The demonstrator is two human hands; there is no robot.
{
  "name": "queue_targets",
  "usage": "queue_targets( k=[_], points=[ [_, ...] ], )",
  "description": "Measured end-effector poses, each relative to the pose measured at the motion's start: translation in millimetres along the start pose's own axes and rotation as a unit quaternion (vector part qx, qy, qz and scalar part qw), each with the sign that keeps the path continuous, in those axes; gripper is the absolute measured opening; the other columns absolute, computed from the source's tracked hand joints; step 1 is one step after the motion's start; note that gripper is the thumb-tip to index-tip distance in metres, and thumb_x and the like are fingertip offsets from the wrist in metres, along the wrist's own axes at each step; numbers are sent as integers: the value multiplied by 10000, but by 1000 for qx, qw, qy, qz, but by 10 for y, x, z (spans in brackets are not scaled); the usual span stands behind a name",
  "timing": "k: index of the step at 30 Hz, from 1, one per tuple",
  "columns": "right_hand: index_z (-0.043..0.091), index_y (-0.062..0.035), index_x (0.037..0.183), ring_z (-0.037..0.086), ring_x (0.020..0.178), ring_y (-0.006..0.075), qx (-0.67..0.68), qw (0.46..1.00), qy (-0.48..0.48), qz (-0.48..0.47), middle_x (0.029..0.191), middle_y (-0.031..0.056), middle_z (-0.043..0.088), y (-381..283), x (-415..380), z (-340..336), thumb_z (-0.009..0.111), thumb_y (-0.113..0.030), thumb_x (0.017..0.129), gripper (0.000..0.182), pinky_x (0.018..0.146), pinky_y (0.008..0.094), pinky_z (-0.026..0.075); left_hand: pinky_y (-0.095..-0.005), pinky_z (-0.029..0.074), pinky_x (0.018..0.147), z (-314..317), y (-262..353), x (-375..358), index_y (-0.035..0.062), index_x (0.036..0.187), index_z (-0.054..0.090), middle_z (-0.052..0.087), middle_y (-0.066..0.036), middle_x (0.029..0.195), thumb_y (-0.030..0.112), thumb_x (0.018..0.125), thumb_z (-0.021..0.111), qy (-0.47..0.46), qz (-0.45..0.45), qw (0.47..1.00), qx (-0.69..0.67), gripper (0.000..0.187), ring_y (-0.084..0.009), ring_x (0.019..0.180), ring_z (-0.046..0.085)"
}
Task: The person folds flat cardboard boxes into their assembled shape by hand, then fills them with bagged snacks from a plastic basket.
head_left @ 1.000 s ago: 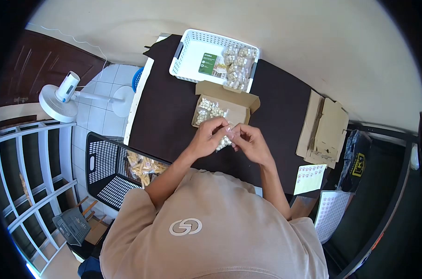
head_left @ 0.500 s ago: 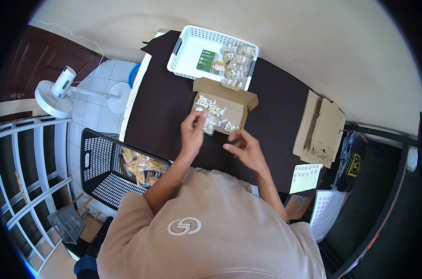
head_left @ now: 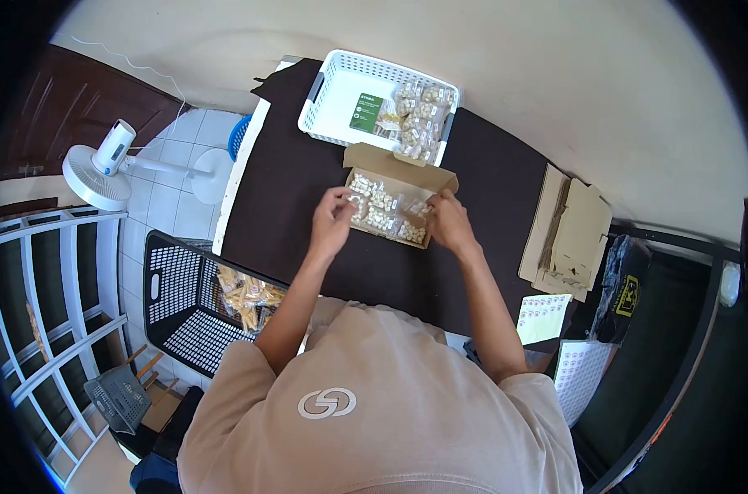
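An open cardboard box (head_left: 403, 170) stands on the dark tabletop with its lid flap raised at the back. Inside lie several small clear packets of pale pieces (head_left: 380, 221). My left hand (head_left: 331, 224) is at the box's left end, its bent fingers and thumb on a packet (head_left: 356, 207) there. At the right end is my right hand (head_left: 451, 224), with fingers curled over the box wall. Its fingertips are partly hidden, close to another clear packet (head_left: 418, 209) inside the box.
Behind the box, a white basket (head_left: 328, 125) holds a green printed card (head_left: 365, 112) and several filled packets (head_left: 423, 115). Flattened cardboard (head_left: 573, 235) and a sticker sheet (head_left: 542, 319) lie to the right. A black crate (head_left: 174, 267) with bagged yellowish sticks (head_left: 249, 298) stands lower left.
My left hand has moved left from the box's front with the packet it held no longer raised. My right hand has gone up to the box's right end. More packets show in the front row.
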State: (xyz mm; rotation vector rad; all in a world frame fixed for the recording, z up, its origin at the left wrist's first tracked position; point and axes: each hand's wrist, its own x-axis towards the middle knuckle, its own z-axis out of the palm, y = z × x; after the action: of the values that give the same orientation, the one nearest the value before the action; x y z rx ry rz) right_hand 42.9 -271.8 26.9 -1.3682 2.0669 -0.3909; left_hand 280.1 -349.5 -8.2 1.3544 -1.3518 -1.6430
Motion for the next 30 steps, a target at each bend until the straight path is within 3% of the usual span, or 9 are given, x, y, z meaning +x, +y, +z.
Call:
queue_targets(
  k=[5, 8, 11, 13, 17, 19, 23, 25, 30],
  points=[
    [680, 11, 1018, 602, 1063, 466, -143, 986, -86, 25, 1310, 232, 501, 74, 138, 332, 651, -29, 790, 233, 891, 492, 528, -293, 504, 718, -191, 161, 290, 30, 1131, 611, 670, -74, 857, 114, 889, 658, 82, 8, 994, 71, 261, -147, 783, 625],
    [685, -13, 1028, 640, 972, 410, -85, 996, 7, 0, 1173, 196, 603, 1, 33, 245, 674, -84, 814, 226, 829, 470, 529, -330, 508, 819, -237, 175, 406, 23, 1169, 614, 658, -119, 1015, 165, 882, 680, 96, 36, 984, 147, 327, -198, 924, 633],
    [671, 4, 848, 676, 847, 351, 34, 988, 151, -28, 917, 190, 659, 31, -24, -17, 710, -120, 808, 136, 743, 443, 537, -351, 496, 891, -285, 140, 542, 18, 1210, 611, 641, -151, 1126, 219, 878, 694, 93, 47, 968, 229, 396, -239, 1023, 623],
    [644, 1, 769, 653, 709, 304, 90, 956, 252, 122, 730, 144, 636, 13, -62, -209, 754, -188, 804, 221, 670, 405, 520, -370, 492, 920, -295, 95, 662, 13, 1222, 612, 633, -172, 1165, 249, 868, 705, 79, 42, 962, 258, 435, -269, 1063, 621],
    [614, 23, 976, 661, 673, 252, 148, 946, 255, 134, 840, 139, 662, 481, 119, -21, 757, -224, 826, 323, 610, 364, 544, -408, 482, 931, -191, -68, 963, 11, 1176, 636, 622, -216, 1186, 285, 850, 696, 12, 25, 950, 312, 431, -343, 1123, 598],
    [569, 26, 1102, 649, 652, 182, 221, 941, 171, 191, 914, 114, 653, 371, 159, -12, 746, -246, 852, 410, 504, 309, 572, -405, 500, 889, -70, -18, 1030, 24, 1149, 649, 679, -190, 1073, 268, 842, 697, -35, -31, 938, 344, 395, -334, 1049, 637],
    [584, 18, 1074, 657, 716, 139, 346, 892, 113, 270, 913, 90, 654, 574, 354, 386, 701, -185, 879, 305, 507, 292, 582, -418, 520, 778, -2, -24, 1047, 29, 1085, 658, 706, -168, 875, 254, 836, 692, -12, -8, 951, 308, 337, -338, 871, 687],
    [596, 23, 1142, 689, 854, 204, 264, 930, 107, 234, 1014, 121, 693, 645, 386, 520, 735, -159, 821, 394, 744, 353, 563, -418, 518, 771, 24, -31, 992, 26, 1067, 657, 706, -170, 877, 251, 838, 690, -22, -18, 948, 317, 322, -340, 873, 687],
    [610, -54, 1245, 660, 995, 186, 250, 938, 133, 200, 1090, 114, 694, 550, 298, 629, 715, -202, 834, 448, 869, 337, 501, -370, 514, 734, 12, -177, 972, 30, 1088, 656, 707, -137, 823, 280, 852, 694, -19, -15, 953, 303, 346, -260, 786, 695]
  ],
)
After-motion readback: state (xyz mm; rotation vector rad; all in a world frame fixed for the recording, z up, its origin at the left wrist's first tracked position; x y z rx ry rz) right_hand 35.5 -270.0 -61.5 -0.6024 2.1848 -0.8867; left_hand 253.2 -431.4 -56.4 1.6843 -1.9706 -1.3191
